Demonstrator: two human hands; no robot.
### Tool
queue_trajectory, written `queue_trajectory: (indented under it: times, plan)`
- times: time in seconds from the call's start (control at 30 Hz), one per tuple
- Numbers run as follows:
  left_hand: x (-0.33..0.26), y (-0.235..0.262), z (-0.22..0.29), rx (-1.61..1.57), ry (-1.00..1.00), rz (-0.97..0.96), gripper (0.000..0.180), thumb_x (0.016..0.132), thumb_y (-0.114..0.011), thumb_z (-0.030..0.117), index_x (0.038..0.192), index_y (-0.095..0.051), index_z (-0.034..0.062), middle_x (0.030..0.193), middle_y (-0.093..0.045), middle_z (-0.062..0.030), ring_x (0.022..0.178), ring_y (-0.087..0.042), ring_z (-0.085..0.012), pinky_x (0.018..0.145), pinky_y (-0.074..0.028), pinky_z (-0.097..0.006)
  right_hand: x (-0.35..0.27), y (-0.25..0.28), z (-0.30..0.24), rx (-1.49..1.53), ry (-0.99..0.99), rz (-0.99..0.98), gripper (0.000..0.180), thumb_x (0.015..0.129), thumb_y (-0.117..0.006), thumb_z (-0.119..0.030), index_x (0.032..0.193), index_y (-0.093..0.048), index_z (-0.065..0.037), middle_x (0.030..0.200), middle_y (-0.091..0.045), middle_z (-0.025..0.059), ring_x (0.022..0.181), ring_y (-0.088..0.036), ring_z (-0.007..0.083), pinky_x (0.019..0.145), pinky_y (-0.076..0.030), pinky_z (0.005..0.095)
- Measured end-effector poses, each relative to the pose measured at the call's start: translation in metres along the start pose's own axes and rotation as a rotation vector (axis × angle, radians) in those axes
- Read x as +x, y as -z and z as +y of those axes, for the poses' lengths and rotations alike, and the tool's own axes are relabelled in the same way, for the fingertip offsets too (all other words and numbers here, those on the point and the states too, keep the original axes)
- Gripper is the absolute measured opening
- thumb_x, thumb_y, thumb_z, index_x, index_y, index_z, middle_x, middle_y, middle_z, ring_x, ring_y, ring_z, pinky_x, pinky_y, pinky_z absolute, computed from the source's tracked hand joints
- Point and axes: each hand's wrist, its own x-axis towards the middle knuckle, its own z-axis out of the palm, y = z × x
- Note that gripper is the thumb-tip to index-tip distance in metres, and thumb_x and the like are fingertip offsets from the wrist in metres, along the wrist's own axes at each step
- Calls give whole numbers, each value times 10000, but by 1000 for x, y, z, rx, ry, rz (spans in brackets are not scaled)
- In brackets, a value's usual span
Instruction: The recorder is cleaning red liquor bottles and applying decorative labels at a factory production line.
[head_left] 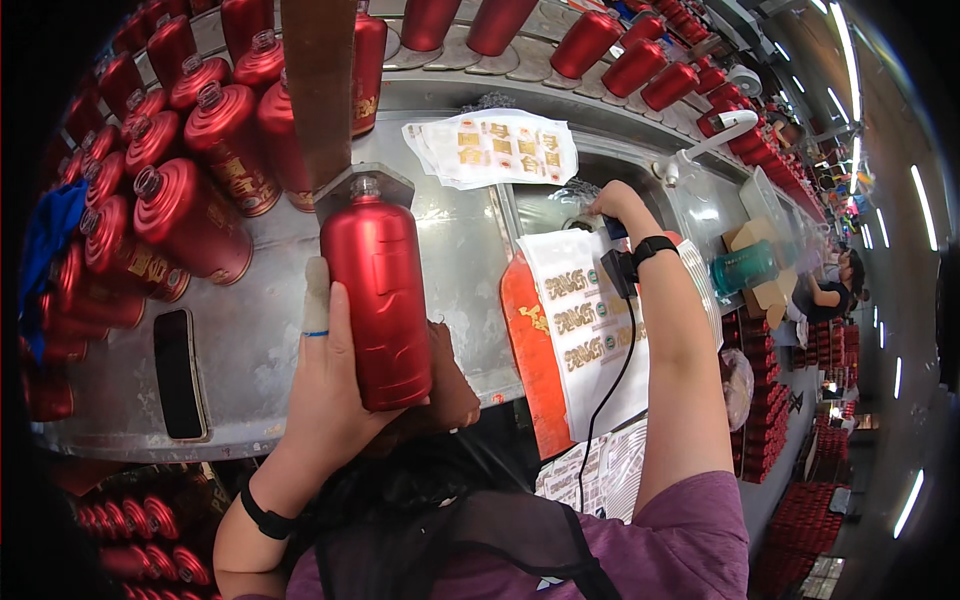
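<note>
My left hand (pixel 335 385) is wrapped round a glossy red bottle (pixel 375 300) with a clear glass neck. A pale finger cover with a blue band sits on one of its fingers. The bottle tilts, its neck pointing away from me, beside a brown cloth (pixel 455 385). Farther right, my right hand (pixel 618 203) reaches into a metal sink basin (pixel 540 212), fingers bent together and pointing down. What its fingertips hold, if anything, is too small to make out. Sheets of gold-printed decals (pixel 585 320) lie under my right forearm, partly over a red-orange board (pixel 530 340).
Red bottles (pixel 190 230) crowd the left side, with more on a conveyor (pixel 490 65) behind. A brown post (pixel 318 90) rises near the held bottle. A phone (pixel 180 375), more decal sheets (pixel 495 148), a white faucet (pixel 700 150) and a teal container (pixel 745 268) surround the work area.
</note>
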Motion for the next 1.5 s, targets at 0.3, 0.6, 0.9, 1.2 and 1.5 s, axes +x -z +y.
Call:
queue_trajectory:
  times: [0.3, 0.6, 0.9, 1.2, 1.5]
  plan:
    - [-2, 8, -3, -69, -1, 4, 1329, 629, -924, 342, 1547, -41, -36, 1322, -509, -272, 1105, -586, -425, 882, -499, -468, -130, 86, -65, 271, 283, 385, 235, 802, -714, -263, 920, -761, -65, 792, -713, 148, 742, -693, 273, 718, -533, 369]
    - [-1, 10, -16, -157, 35, -20, 1253, 668, -887, 359, 1541, -79, -38, 1425, -400, -308, 1258, -496, -458, 979, -475, -474, -308, 146, -169, 492, 790, 294, 114, 846, -691, -38, 955, -724, -25, 776, -680, 71, 649, -611, 144, 586, -468, 274]
    - [-4, 15, -10, -159, 39, -31, 1217, 678, -877, 350, 1532, -114, -61, 1242, -537, -295, 1034, -580, -437, 866, -498, -472, -310, 143, -237, 648, 1049, -8, 96, 842, -713, -81, 928, -731, -42, 697, -629, 36, 544, -497, 93, 535, -403, 243]
    - [18, 12, -19, -630, 117, 11, 1180, 760, -836, 403, 1515, -91, -114, 1428, -405, -307, 1331, -456, -370, 1094, -379, -415, -274, 113, -258, 761, 908, 92, 113, 863, -698, -120, 942, -731, -47, 727, -648, 50, 568, -540, 113, 562, -449, 259]
    - [38, 0, -14, -792, 220, 72, 989, 865, -762, 281, 1502, -126, -129, 1378, -498, -248, 1247, -549, -273, 1037, -448, -363, -273, 114, -262, 680, 914, 204, 142, 824, -717, -147, 923, -720, -46, 791, -647, 79, 605, -587, 180, 586, -485, 304]
